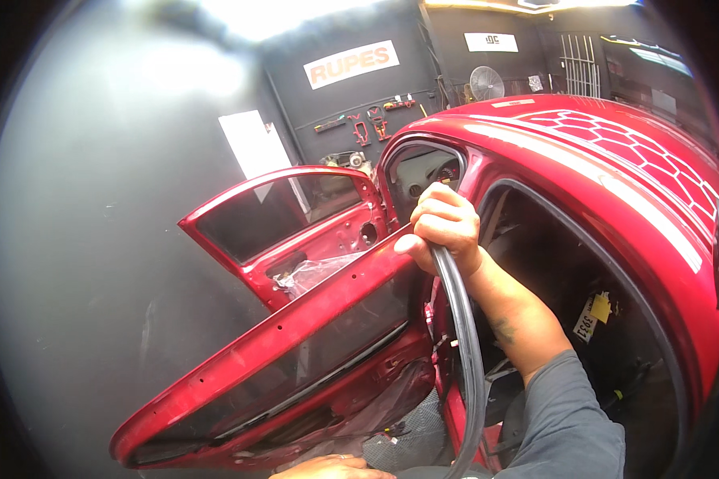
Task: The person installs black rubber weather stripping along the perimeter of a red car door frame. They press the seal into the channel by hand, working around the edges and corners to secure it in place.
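Right grip (444,221) around black strip (466,335)

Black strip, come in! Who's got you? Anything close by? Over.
Right hand gripping black strip; left hand low, grip unclear. Strip curves down, lower end unseen. Nearer red door open, to its left.

The lower edge crops your bare left hand (333,469) and the curved black rubber strip (466,339) your right fist (449,222) partly hides
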### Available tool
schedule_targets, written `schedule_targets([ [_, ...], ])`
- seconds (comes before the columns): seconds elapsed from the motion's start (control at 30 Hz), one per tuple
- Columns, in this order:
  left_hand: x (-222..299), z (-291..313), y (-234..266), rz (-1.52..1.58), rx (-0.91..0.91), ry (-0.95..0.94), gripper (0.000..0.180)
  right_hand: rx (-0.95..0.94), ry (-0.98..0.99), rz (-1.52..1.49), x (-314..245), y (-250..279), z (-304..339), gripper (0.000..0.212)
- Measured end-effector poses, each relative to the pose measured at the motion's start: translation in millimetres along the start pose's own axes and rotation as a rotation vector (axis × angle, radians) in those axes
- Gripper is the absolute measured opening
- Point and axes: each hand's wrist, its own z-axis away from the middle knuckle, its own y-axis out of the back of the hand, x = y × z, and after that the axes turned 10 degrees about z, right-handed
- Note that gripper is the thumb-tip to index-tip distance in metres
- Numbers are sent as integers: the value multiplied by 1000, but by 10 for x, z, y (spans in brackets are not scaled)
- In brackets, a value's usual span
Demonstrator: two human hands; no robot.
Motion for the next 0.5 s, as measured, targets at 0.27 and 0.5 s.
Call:
schedule_targets([
  [0.27, -224, -23, 2, 53, 20, -1, 51, 108, -149, 11, -68, 85, 325, 38],
  [0.5, -38, -329, 45, 114, -11, -91, 46, 72, -437, -7, -198, 177, 458, 51],
])
